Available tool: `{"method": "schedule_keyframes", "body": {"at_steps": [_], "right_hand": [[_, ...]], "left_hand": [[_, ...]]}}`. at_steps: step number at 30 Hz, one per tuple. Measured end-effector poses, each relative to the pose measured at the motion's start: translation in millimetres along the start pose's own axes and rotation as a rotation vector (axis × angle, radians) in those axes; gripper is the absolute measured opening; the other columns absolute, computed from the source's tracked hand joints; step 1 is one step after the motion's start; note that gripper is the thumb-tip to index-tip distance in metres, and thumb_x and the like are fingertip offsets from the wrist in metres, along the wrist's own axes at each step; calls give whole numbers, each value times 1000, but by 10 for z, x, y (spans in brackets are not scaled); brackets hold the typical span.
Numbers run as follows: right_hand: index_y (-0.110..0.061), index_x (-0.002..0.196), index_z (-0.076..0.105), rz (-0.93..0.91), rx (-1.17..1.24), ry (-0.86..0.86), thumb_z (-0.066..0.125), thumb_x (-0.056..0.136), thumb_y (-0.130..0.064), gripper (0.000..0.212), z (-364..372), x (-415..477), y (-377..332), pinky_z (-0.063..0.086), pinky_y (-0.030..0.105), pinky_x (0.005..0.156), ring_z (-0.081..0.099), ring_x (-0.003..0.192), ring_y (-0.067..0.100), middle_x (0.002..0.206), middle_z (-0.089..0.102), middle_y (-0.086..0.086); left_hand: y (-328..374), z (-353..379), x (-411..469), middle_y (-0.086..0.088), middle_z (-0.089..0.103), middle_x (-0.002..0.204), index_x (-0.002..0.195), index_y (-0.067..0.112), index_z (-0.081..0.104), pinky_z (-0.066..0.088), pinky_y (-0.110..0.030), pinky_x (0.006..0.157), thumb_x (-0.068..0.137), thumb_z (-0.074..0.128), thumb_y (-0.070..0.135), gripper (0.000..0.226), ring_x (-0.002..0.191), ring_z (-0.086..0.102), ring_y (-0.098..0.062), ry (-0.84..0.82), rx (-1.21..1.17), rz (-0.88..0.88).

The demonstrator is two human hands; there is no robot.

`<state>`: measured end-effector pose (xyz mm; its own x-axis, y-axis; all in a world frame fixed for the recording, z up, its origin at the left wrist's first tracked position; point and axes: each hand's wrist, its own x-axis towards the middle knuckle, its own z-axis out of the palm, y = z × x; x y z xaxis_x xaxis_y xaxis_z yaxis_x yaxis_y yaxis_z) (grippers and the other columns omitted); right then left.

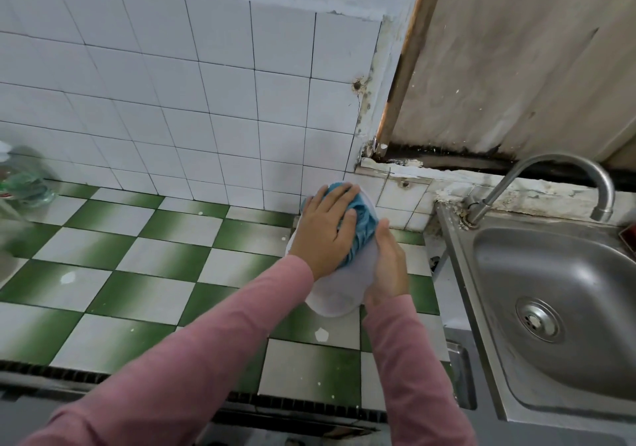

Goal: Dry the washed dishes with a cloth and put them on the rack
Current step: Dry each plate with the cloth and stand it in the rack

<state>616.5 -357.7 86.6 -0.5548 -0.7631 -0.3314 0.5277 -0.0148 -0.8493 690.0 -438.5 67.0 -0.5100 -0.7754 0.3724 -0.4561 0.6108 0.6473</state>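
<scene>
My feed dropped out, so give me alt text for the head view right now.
The left hand presses a blue cloth onto a white dish steadied by the right hand, above a green-and-white tiled counter. A steel sink and faucet sit to the right; no rack is visible.

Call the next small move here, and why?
Probably keep wiping: sweep the blue cloth under the left hand toward the near part of the white plate, which the right hand steadies by its edge. No rack is in view.
</scene>
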Motion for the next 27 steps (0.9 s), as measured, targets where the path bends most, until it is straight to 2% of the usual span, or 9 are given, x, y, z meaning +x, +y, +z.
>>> {"method": "schedule_keyframes", "body": {"at_steps": [2, 8, 12, 16, 18, 20, 22, 24, 27], "right_hand": [[-10, 118, 68, -22, -43, 0, 50, 100, -45, 44, 3, 8, 11, 47, 55, 104, 63, 114, 37, 115, 71, 17], [-4, 125, 64, 7, 59, -67, 48, 100, -43, 49, -1, -4, -2, 52, 50, 99, 63, 114, 37, 120, 67, 23], [-6, 120, 67, -32, 32, -100, 48, 101, -42, 45, -7, 20, -23, 53, 49, 97, 65, 111, 37, 118, 69, 21], [-5, 107, 69, -40, 71, -94, 43, 104, -35, 39, -137, -9, -81, 59, 35, 75, 71, 93, 29, 102, 75, 13], [-9, 97, 70, -81, 65, -64, 44, 104, -35, 37, -188, 14, -127, 58, 32, 71, 71, 89, 26, 93, 76, 8], [-11, 104, 69, -122, 111, -19, 49, 99, -41, 36, -202, 37, -171, 57, 37, 84, 69, 100, 26, 103, 75, 7], [-11, 122, 65, -125, 202, -6, 53, 93, -51, 50, -218, 58, -181, 52, 43, 96, 65, 114, 30, 121, 70, 9], [-16, 124, 64, -113, 299, -6, 47, 98, -53, 49, -229, 57, -207, 55, 41, 91, 66, 113, 29, 120, 71, 7], [-20, 115, 65, -57, 415, -66, 33, 102, -53, 47, -241, 67, -225, 59, 39, 80, 72, 94, 25, 105, 76, 6]], "left_hand": [[15, -16, -1, 0, 35, 157, 150, 20, 36, 11, -39, 123, 98, 21, 40, 58, 147, 22, -23, 6, -61, -81], [14, -100, -38, -6, 41, 145, 140, 15, 42, 31, -42, 113, 95, 33, 41, 53, 132, 37, -25, 79, -26, 89], [18, -141, 82, -7, 43, 125, 121, 11, 49, 39, -28, 94, 94, 38, 40, 42, 109, 48, -21, 131, -133, -66], [-115, -182, 172, -7, 49, 121, 121, 12, 55, 39, -25, 91, 101, 47, 30, 28, 102, 51, -17, 84, -248, -281], [-259, -159, 176, -6, 53, 120, 121, 16, 56, 44, -34, 99, 103, 42, 37, 30, 105, 53, -19, 79, -349, -402], [-313, -105, 84, -2, 54, 119, 119, 21, 53, 45, -41, 103, 105, 33, 42, 33, 111, 55, -22, 67, -490, -510], [-231, -5, -118, 5, 46, 124, 134, 23, 44, 42, -31, 103, 107, 23, 40, 39, 116, 48, -15, 13, -543, -531], [-133, 116, -320, 6, 42, 135, 148, 22, 31, 37, -19, 107, 106, 19, 42, 48, 124, 42, -8, 13, -557, -459], [-70, 261, -477, 4, 18, 160, 152, 33, 15, 17, -35, 123, 103, 18, 48, 51, 148, 17, -13, 19, -415, -223]]}}
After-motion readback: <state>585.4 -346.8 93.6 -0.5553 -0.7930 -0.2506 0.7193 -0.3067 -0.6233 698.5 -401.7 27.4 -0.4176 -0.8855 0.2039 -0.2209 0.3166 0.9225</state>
